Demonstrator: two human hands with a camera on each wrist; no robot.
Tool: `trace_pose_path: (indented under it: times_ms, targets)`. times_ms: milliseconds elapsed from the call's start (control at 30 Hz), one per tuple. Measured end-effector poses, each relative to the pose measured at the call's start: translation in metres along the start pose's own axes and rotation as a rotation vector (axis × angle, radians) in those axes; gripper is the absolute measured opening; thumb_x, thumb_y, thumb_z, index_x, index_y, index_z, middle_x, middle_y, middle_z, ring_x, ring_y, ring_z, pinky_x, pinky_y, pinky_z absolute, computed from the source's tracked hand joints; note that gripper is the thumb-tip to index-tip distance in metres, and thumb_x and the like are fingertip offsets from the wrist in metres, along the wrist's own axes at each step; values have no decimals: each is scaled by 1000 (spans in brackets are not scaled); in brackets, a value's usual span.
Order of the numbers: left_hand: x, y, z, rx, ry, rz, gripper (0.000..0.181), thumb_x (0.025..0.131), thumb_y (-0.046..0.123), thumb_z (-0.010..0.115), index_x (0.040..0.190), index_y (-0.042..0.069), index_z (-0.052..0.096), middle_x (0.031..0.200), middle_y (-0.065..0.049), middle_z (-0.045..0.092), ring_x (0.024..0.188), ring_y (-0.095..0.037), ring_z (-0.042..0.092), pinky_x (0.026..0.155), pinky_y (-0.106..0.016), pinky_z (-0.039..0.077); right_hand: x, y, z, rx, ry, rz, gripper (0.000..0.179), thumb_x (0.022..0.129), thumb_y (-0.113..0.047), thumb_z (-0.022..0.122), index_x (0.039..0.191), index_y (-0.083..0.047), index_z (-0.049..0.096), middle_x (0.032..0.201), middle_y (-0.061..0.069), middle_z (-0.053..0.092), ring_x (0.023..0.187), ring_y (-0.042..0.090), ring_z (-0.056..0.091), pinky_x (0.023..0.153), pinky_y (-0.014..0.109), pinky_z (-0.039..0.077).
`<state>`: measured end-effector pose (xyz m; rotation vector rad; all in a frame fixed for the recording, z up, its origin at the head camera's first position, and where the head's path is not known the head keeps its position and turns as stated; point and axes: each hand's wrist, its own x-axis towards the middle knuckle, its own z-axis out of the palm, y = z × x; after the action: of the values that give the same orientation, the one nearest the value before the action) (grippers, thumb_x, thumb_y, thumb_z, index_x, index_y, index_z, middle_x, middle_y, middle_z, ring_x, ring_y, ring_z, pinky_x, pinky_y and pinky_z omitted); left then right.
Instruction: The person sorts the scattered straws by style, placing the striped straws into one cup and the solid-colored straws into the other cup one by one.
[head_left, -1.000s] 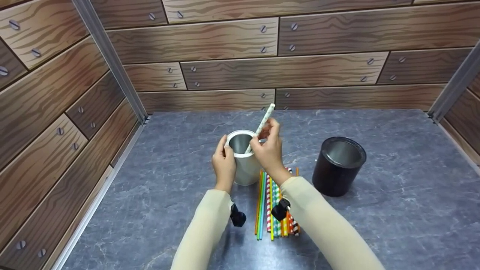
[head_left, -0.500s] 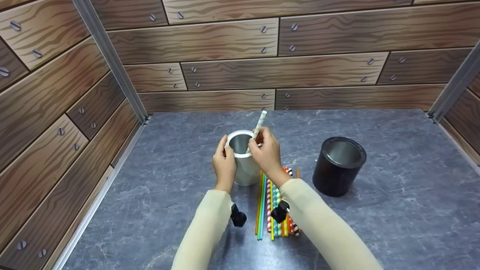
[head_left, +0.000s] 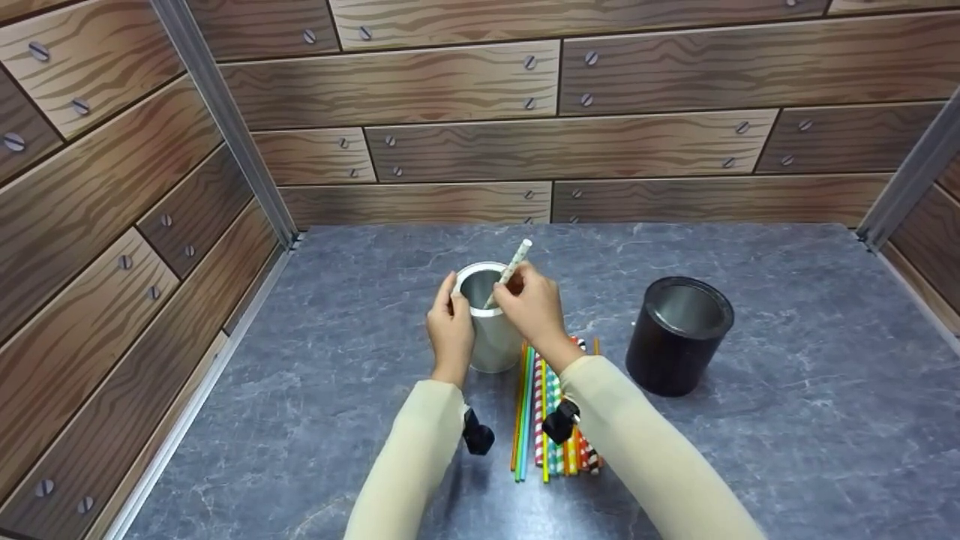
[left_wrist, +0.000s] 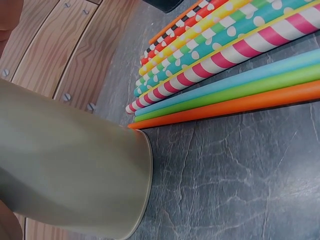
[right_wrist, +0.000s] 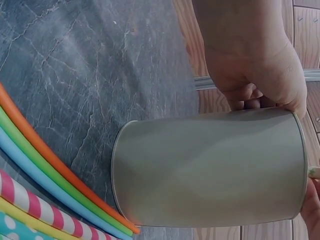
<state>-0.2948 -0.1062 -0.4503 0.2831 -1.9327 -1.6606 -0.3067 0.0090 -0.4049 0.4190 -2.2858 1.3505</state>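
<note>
A light grey can (head_left: 495,345) with a white rim stands upright, its mouth facing up. My left hand (head_left: 450,330) holds its left side near the rim, thumb toward me; the right wrist view shows that hand (right_wrist: 255,65) against the can wall. With my right hand (head_left: 536,304) I pinch a white paper straw (head_left: 519,255) with a small pale pattern. It slants over the right part of the rim, lower end inside the can, upper end sticking out above my fingers. Only a bit of the straw (right_wrist: 314,172) shows in the right wrist view.
Several colourful straws (head_left: 538,427), plain, striped and dotted, lie side by side in front of the can, partly under my right forearm. A black can (head_left: 675,352) stands to the right, open at the top. Wood-patterned walls (head_left: 450,150) bound the grey marbled table (head_left: 337,315).
My right hand has lowered the straw, so less of it stands above the can, and its lower end has shifted left inside. My left hand stays on the can.
</note>
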Motion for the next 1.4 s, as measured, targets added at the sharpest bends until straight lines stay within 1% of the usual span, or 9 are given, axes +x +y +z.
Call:
trace_pose_path:
  times_ms: [100,233,367,500,700,967,1100,1233,1400]
  targets:
    - [0,0,0,-3,-5,-2,40,92,9,42,130,13,55,49,5,33,42,-5,27,44,-21,27,2,-2,-1,-42,-30,8,7,73,-11,63,78,-6,61,70,7,65,63,21,58,60,33,46]
    - [0,1,0,-1,-8,1,41,92,9,42,130,13,55,50,5,32,44,-6,27,45,-21,26,6,-5,-3,-97,-101,14,7,73,-11,61,77,-7,64,72,6,67,64,20,58,60,33,46]
    - [0,1,0,14,0,16,41,91,8,42,129,11,55,51,5,31,46,-6,27,47,-21,27,8,-6,-4,-112,-143,28,10,75,-11,60,80,-6,67,74,6,69,66,20,60,61,33,48]
    - [1,2,1,21,10,25,40,90,7,43,128,9,56,51,6,32,47,-7,28,48,-21,27,8,-5,-5,-108,-138,29,11,76,-12,61,81,-5,68,75,7,69,67,21,60,63,34,48]
    - [1,2,1,20,4,14,40,91,8,43,128,11,56,51,6,32,46,-6,28,47,-21,27,8,-3,-4,-100,-136,38,11,76,-13,62,83,-6,68,75,6,68,68,20,60,64,34,48]
    - [1,2,2,26,11,25,39,90,8,44,127,10,57,50,6,32,46,-7,28,47,-21,27,6,-3,-5,-117,-125,36,7,75,-12,63,80,-7,65,75,5,68,68,19,59,63,33,47]
    - [0,1,2,29,9,30,39,91,8,44,128,10,57,50,5,33,46,-7,29,47,-21,27,6,-2,-6,-80,-136,48,12,76,-13,63,85,-6,67,78,7,68,71,20,61,67,34,49]
    - [-1,1,1,23,-2,12,39,91,9,43,129,11,56,51,4,35,47,-8,30,49,-22,29,6,-1,-12,6,-144,78,19,76,-12,64,92,-3,69,84,10,70,77,22,65,72,35,51]
    - [-1,1,-1,22,9,10,40,91,8,43,128,11,56,54,4,38,52,-9,34,54,-23,33,5,-1,-23,96,-106,84,21,76,-11,65,93,0,69,85,12,70,78,22,65,72,34,52]
